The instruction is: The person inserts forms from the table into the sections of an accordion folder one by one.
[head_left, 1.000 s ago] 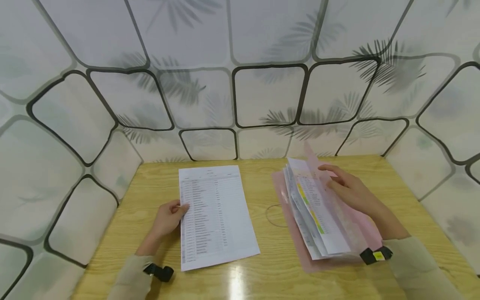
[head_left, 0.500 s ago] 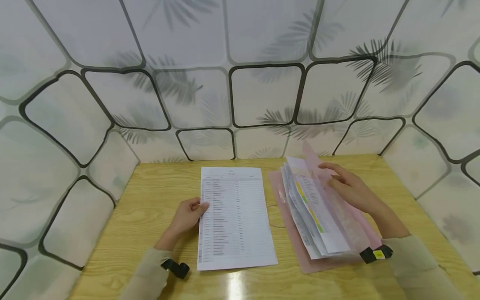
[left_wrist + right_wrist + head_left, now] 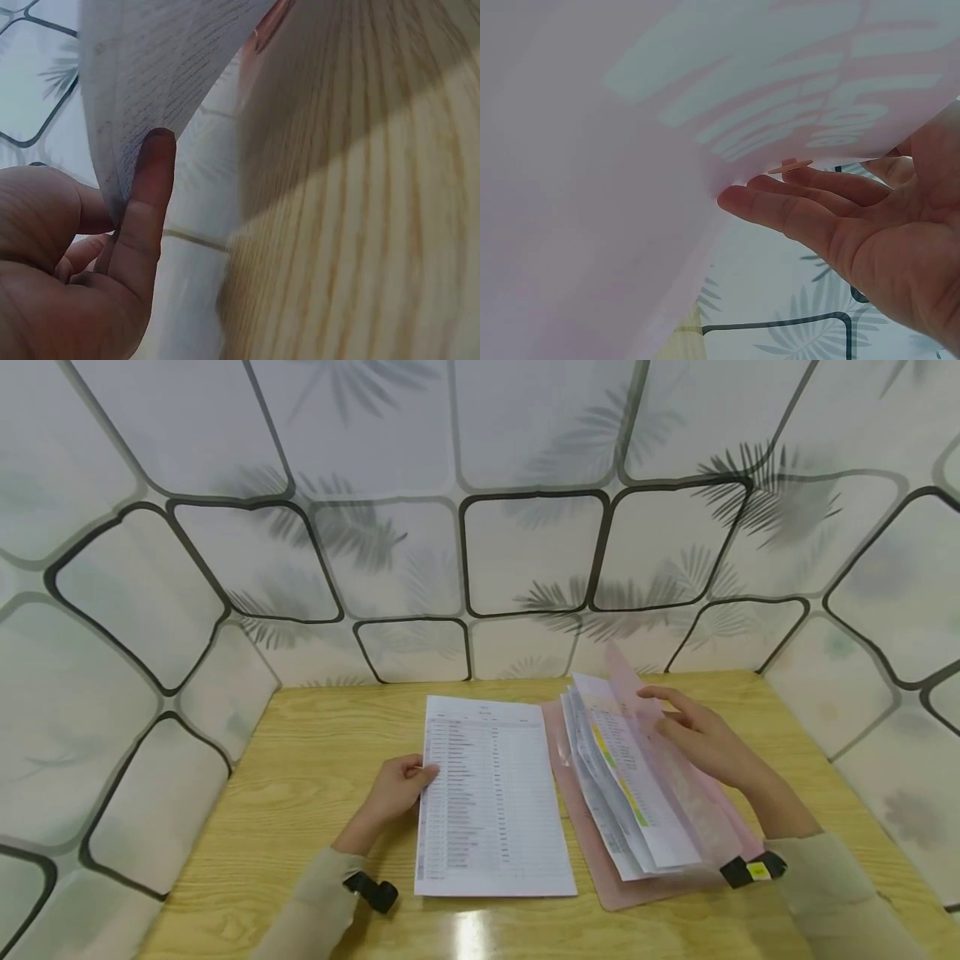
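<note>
My left hand [image 3: 397,789] pinches the left edge of a printed paper sheet [image 3: 491,802] covered in table rows. In the left wrist view that sheet [image 3: 161,67] is tilted up off the wooden table, with one finger against its printed side. At the right lies an open pink plastic folder [image 3: 611,881] containing a fanned stack of papers [image 3: 637,793], one marked in yellow and green. My right hand [image 3: 701,739] touches the raised translucent cover with fairly straight fingers. In the right wrist view the fingertips meet the cover [image 3: 592,187], near a small pink snap button [image 3: 790,166].
The wooden table [image 3: 300,743] runs back to a patterned fabric wall [image 3: 536,556] that also encloses both sides. A black camera strap [image 3: 371,891] circles the left wrist; another strap [image 3: 752,870] is on the right.
The left hand has moved the printed sheet rightward, so its right edge now reaches the folder's left edge. A thin loop beside the folder has become covered. The right hand has stayed in place.
</note>
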The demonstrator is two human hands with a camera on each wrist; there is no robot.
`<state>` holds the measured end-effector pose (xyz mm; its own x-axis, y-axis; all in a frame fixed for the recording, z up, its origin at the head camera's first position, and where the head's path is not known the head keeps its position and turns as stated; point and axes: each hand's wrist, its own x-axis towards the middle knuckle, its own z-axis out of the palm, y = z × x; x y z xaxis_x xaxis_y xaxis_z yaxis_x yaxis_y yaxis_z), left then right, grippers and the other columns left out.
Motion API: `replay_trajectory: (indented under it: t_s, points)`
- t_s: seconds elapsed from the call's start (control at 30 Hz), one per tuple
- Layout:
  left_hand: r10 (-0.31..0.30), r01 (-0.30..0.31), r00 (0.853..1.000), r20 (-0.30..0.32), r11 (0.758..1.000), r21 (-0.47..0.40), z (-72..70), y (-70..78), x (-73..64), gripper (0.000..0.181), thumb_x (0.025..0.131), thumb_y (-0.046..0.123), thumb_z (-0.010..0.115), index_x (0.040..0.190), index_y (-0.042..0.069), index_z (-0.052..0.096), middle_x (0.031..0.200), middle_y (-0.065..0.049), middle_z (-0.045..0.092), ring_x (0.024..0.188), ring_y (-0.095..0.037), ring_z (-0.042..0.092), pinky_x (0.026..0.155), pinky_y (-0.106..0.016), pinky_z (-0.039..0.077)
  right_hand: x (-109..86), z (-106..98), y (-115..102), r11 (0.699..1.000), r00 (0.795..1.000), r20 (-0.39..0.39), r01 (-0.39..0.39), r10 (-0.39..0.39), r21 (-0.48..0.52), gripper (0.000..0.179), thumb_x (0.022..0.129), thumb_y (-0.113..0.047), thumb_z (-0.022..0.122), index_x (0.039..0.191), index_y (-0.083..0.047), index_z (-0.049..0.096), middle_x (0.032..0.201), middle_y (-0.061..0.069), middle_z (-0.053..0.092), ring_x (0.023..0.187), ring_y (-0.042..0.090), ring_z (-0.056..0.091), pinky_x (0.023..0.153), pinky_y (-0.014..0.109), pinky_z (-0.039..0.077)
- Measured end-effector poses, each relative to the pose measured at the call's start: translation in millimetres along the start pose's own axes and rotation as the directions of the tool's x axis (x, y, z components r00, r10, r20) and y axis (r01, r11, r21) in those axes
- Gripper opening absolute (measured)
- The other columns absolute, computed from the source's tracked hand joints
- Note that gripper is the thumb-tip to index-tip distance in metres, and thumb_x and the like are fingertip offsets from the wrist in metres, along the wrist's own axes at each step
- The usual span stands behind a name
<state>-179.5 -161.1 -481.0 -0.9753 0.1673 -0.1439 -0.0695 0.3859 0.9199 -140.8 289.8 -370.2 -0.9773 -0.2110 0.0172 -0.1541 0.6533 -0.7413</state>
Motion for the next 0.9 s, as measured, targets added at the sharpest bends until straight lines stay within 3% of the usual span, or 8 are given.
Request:
replay_trajectory:
  t_s: [0.3, 0.63, 0.9]
  points:
    - [-0.08, 0.08, 0.997, -0.001, 0.993, -0.087, 5.3, 5.7, 3.3, 0.029, 0.107, 0.016, 0.061, 0.125, -0.004, 0.072, 0.097, -0.013, 0.079, 0.075, -0.015, 0.072, 0.063, -0.025, 0.053, -1.4, 0, 1, 1.0, 1.0, -0.001, 0.002, -0.002, 0.012, 0.045, 0.112, -0.024, 0.047, 0.157, -0.019, 0.043, 0.146, 0.026, 0.056, 0.116, 0.031, 0.062, 0.085, 0.025, 0.051]
    - [-0.037, 0.04, 0.999, 0.027, 0.992, -0.123, 15.4, 9.3, 6.0, 0.027, 0.107, 0.012, 0.061, 0.123, -0.006, 0.072, 0.098, -0.016, 0.079, 0.075, -0.015, 0.072, 0.063, -0.024, 0.054, -1.7, 1, 1, 1.0, 1.0, -0.002, -0.016, 0.016, 0.009, 0.046, 0.112, -0.024, 0.047, 0.157, -0.021, 0.043, 0.149, 0.025, 0.054, 0.118, 0.032, 0.062, 0.085, 0.026, 0.05]
    - [-0.04, 0.047, 0.998, 0.039, 0.979, -0.2, 15.5, 12.9, 5.1, 0.029, 0.107, 0.011, 0.06, 0.127, -0.007, 0.069, 0.1, -0.017, 0.079, 0.076, -0.016, 0.074, 0.062, -0.024, 0.059, -1.4, 1, 3, 0.999, 1.0, 0.003, 0.018, -0.019, 0.03, 0.045, 0.112, -0.022, 0.047, 0.157, -0.016, 0.042, 0.14, 0.026, 0.06, 0.107, 0.024, 0.064, 0.082, 0.025, 0.051]
